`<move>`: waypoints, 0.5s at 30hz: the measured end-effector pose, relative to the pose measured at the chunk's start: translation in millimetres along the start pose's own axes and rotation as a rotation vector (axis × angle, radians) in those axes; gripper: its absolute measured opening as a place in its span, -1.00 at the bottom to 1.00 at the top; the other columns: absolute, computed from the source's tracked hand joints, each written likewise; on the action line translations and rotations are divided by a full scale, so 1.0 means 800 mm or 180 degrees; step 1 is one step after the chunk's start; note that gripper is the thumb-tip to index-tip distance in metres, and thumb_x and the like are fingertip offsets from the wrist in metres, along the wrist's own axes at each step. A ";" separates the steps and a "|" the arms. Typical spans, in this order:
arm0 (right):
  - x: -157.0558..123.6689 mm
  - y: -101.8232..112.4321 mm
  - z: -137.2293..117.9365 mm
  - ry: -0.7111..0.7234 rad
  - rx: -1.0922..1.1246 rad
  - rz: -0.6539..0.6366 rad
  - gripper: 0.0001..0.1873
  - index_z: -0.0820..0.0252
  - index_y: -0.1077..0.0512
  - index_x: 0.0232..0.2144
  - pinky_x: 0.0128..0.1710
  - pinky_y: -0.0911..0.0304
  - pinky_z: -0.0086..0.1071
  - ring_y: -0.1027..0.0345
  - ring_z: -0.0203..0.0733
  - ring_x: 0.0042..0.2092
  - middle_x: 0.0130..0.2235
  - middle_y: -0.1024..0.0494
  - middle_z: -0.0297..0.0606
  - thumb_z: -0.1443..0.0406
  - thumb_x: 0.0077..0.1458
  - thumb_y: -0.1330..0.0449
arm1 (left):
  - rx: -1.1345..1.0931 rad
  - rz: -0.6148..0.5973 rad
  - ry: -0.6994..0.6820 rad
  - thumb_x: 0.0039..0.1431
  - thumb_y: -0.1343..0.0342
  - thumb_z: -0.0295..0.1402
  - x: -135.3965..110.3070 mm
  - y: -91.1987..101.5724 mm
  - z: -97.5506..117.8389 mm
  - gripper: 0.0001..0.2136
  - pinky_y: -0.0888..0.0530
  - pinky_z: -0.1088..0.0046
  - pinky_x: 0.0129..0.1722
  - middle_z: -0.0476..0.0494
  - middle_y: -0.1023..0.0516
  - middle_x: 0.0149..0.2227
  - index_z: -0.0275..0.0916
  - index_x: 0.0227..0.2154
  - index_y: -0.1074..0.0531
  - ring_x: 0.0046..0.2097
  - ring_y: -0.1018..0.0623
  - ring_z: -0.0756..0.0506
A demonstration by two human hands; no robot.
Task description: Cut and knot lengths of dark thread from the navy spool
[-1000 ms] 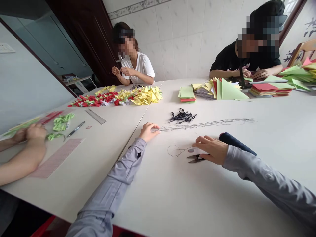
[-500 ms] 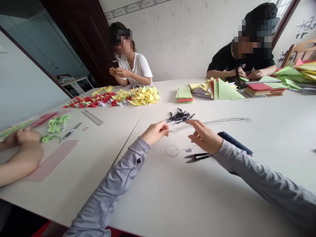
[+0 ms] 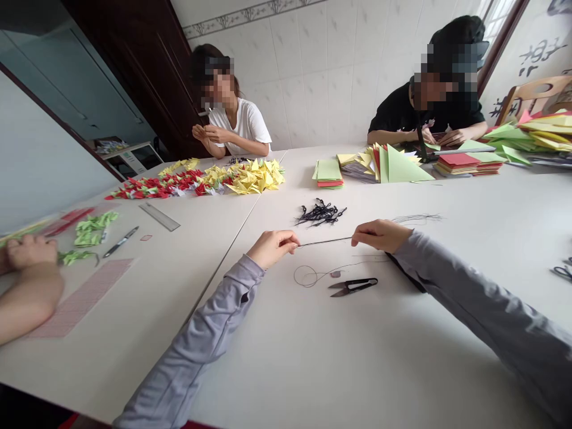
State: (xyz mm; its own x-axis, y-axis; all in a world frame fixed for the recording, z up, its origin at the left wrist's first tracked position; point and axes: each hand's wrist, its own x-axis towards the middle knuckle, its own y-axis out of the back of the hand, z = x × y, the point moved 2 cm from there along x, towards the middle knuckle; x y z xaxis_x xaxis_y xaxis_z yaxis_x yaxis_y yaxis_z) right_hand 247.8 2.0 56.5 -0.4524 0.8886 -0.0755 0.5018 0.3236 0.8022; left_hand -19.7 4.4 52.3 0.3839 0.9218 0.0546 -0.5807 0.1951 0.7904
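A bundle of dark threads [image 3: 325, 242] is stretched taut between my two hands, just above the table. My left hand [image 3: 274, 246] pinches its left end with closed fingertips. Further along, my right hand [image 3: 379, 235] is closed on the same bundle, and loose thread ends fan out beyond it to the right. Behind the bundle lies a pile of black knotted cords with small loops [image 3: 320, 212]. In front of it are a looped loose thread [image 3: 306, 276], a small pale scrap [image 3: 335, 274] and black-handled thread snips [image 3: 354, 287]. A dark case [image 3: 407, 275] is partly hidden under my right forearm.
Folded paper pieces in red and yellow [image 3: 196, 182] cover the back left. Stacks of coloured paper [image 3: 328, 173] stand at the back right. A ruler [image 3: 159, 216] and a pen [image 3: 120, 242] lie left, near a co-worker's arm [image 3: 38, 286]. Two people sit opposite.
My right hand has gone from open fingers over the threads to closed around them. The threads are now drawn tight into one line. The snips show fully.
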 end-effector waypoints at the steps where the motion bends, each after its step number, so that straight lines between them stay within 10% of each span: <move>1: 0.001 0.005 0.009 0.0004 0.0021 -0.0018 -0.61 0.25 -0.53 -0.39 -0.56 0.02 -0.46 0.02 -0.42 -0.63 -0.70 -0.15 -0.46 0.14 0.07 0.02 | 0.0009 0.0018 0.0038 0.01 -0.03 -0.30 -0.001 0.000 -0.007 -0.84 -0.38 0.53 -0.35 0.00 -0.54 -0.52 -0.22 -0.42 -0.48 -0.42 -0.50 -0.01; 10: 0.006 0.038 0.072 -0.0595 0.0564 0.0159 -0.71 0.21 -0.45 -0.47 -0.63 0.10 -0.46 0.09 -0.45 -0.66 -0.69 -0.02 -0.50 0.10 -0.05 -0.10 | -0.0209 0.0212 0.0225 -0.04 -0.08 -0.27 -0.008 -0.004 -0.051 -0.85 -0.41 0.48 -0.36 -0.01 -0.52 -0.56 -0.22 -0.47 -0.47 -0.44 -0.49 -0.03; 15: -0.002 0.047 0.059 -0.0695 0.0518 0.0412 -0.74 0.22 -0.44 -0.49 -0.61 0.08 -0.45 0.09 -0.44 -0.64 -0.69 -0.03 -0.49 0.15 -0.03 -0.08 | -0.0076 -0.0283 0.0326 -0.05 -0.13 -0.30 -0.003 0.007 -0.054 -0.87 -0.41 0.43 -0.30 -0.05 -0.54 -0.47 -0.22 -0.45 -0.51 -0.38 -0.50 -0.07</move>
State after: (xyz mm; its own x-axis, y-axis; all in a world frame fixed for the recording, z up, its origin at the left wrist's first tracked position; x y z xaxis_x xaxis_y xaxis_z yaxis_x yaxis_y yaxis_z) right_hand 301.9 28.2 58.7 -0.2167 0.9690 -0.1187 0.6645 0.2354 0.7092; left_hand -54.8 18.0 30.4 0.3600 0.9296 -0.0786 -0.5650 0.2843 0.7746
